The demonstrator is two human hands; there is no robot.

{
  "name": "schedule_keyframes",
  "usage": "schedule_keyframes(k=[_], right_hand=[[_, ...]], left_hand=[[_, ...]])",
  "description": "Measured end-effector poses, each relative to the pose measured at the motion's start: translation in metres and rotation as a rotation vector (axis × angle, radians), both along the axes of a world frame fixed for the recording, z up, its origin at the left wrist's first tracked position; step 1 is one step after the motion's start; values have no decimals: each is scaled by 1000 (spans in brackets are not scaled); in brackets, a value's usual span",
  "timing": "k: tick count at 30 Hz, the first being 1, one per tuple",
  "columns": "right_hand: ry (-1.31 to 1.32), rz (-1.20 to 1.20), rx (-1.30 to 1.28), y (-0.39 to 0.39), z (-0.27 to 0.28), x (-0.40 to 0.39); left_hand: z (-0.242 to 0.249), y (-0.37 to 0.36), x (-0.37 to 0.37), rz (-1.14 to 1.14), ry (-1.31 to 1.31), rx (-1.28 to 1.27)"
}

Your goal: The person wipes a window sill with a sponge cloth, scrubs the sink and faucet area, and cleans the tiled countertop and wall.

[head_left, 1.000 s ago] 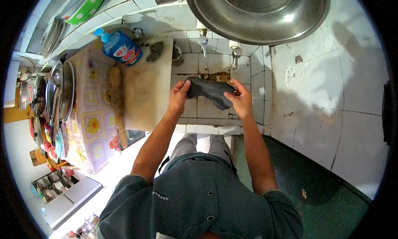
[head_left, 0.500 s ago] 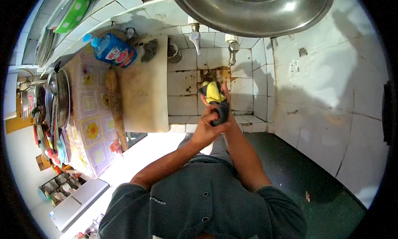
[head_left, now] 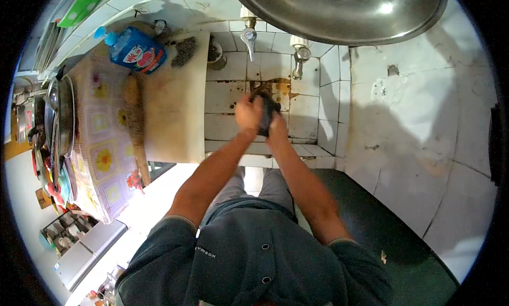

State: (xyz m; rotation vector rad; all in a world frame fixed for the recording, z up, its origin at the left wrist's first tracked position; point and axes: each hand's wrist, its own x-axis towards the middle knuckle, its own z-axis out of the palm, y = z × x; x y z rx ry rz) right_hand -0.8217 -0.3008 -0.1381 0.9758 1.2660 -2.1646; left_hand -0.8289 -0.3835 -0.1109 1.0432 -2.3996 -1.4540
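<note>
Both of my hands are over the tiled sink [head_left: 225, 124], in front of its brown-stained drain area. A dark, bunched cloth [head_left: 266, 114] is between them; motion blur softens its outline. My left hand [head_left: 248, 115] is closed on the cloth's left side. On the opposite, lower edge, my right hand [head_left: 277, 128] grips it, with the fingers partly hidden. Beyond the hands, a tap with a white-capped handle [head_left: 249, 38] and a second metal tap [head_left: 300, 57] come out from the back wall.
A large steel basin [head_left: 344, 27] overhangs the taps. Left of the sink lies a pale board [head_left: 175, 110], with a dark scouring pad [head_left: 184, 51] and a blue detergent bottle [head_left: 137, 50] near its far end. A flowered tablecloth [head_left: 101, 131] covers the surface further left.
The hands have moved slightly left and farther over the sink, and are now on opposite sides of the cloth. Its yellow part no longer shows. The view has shifted a little.
</note>
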Motion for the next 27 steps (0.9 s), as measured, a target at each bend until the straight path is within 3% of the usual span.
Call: schedule_keyframes(k=[1,2,4,5,7,8,10,11,12,14,15,17,18,20,22,24,26,27], right_hand=[[-44,132,83,1,15,-9],[-98,261,162,1,34,-13],[-93,292,-126,18,75,-22],[5,276,-311,27,69,-29],[53,329,-454,50,69,-42],[111,373,-578,59,65,-46],[184,441,-535,66,84,-45],[267,507,-489,67,92,-46],[271,510,-488,66,95,-47],[323,594,-341,65,100,-47],[326,598,-341,64,102,-48],[488,704,192,65,104,-48],[486,702,193,68,99,-46],[548,645,454,72,84,-41],[492,633,483,75,90,-37],[439,618,514,78,70,-34],[287,254,192,81,11,-27],[184,264,192,70,35,-16]], left_hand=[[20,-16,0,-78,-69,172],[8,-23,5,-79,-76,168],[-26,-34,13,7,84,327],[-11,-41,12,-1,92,325],[27,-56,24,77,130,999],[27,-67,29,78,129,997],[28,-82,39,-310,-5,962],[33,-81,37,-401,-58,803],[33,-80,34,-401,-54,801],[36,-78,27,-573,40,462],[39,-74,26,-407,89,733],[44,-77,25,-298,158,805],[45,-80,26,-187,221,876],[41,-85,23,-166,222,938],[73,-76,16,22,252,1133],[85,-72,15,54,283,1212],[97,-64,11,101,284,1387],[97,-57,12,98,282,1387]])
